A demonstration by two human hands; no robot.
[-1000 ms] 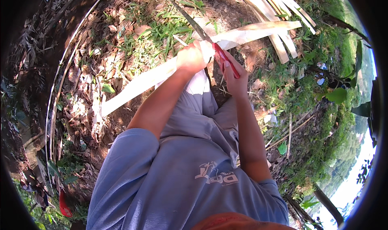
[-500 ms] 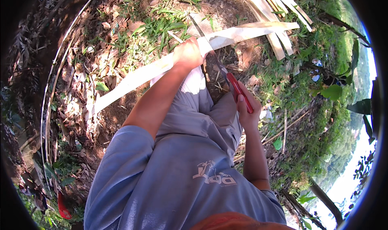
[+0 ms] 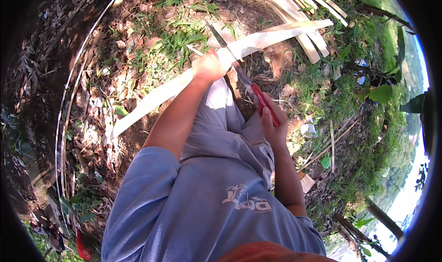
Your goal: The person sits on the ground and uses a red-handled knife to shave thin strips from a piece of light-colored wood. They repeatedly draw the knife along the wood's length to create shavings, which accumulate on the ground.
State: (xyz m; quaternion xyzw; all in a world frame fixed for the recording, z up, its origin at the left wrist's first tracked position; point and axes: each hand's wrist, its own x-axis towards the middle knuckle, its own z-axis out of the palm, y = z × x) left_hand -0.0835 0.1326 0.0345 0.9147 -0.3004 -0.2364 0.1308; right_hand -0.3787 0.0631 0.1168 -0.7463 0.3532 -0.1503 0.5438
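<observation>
A long, pale strip of wood or split bamboo (image 3: 267,38) lies slantwise in front of me, from the lower left to the upper right. My left hand (image 3: 208,66) is closed around its middle, above my knee. A hand saw (image 3: 242,74) with a red handle and a narrow dark blade is in my right hand (image 3: 275,121), fingers wrapped round the handle. The blade crosses the strip just right of my left hand, its tip pointing away from me. Too little detail shows to tell how deep any cut is.
Several more pale strips (image 3: 294,13) lie on the ground at the far right. Grass (image 3: 179,41) and dry leaves surround me. Thin, long bent strips (image 3: 69,91) run along the left side. Leafy branches (image 3: 381,94) stand to the right. Something red (image 3: 83,246) lies at the lower left.
The saw and my right hand have shifted slightly up along the blade's line, toward the far left. The strip stays in my left hand, and the whole view has shifted a little.
</observation>
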